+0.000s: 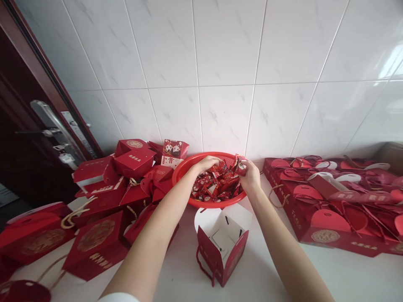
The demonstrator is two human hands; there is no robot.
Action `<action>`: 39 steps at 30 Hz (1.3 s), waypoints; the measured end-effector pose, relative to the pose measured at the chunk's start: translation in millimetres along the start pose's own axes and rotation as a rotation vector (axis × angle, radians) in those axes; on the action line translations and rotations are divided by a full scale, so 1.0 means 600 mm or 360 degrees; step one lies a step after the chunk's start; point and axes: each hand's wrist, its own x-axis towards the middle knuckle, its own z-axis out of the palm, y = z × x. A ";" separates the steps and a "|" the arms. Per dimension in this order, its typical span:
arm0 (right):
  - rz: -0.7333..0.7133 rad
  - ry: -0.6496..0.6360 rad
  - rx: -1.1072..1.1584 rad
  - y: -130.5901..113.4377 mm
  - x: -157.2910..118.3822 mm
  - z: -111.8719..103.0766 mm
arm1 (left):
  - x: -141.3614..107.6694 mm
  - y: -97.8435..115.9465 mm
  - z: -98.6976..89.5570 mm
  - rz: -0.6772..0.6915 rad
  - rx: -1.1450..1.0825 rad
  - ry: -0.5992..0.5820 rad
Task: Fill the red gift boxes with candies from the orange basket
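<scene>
A red plastic basket (201, 204) holds a heap of small red wrapped candy packets (214, 188). My left hand (208, 162) reaches over the basket's left rim, its fingers bent down on a candy packet at the back of the heap; the thumb is mostly hidden. Pinched between the fingers and thumb of my right hand (251, 175) is a red candy packet (240, 165), held just above the heap at the right side. In front of the basket, between my forearms, stands an open red gift box (220, 247) with a white inside and a red cord handle.
Red gift boxes (100, 239), some with rope handles, are piled on the left. Rows of red boxes (327, 222) with rounded flaps stand on the right. Behind the white table (252, 268) rises a tiled wall (226, 117); a dark door (28, 92) is at far left.
</scene>
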 end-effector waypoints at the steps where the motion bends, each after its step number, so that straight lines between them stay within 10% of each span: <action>1: 0.0015 -0.0002 0.0015 0.000 -0.001 0.000 | -0.002 0.003 -0.003 -0.0009 -0.0084 -0.0003; 25: 0.0033 -0.0290 -0.0256 -0.013 -0.023 0.013 | -0.056 0.074 0.014 -0.0052 -0.0790 -0.0380; 39: -0.0088 -0.1189 -0.1206 -0.216 -0.160 0.029 | -0.286 0.176 -0.005 0.0435 0.0215 -0.0412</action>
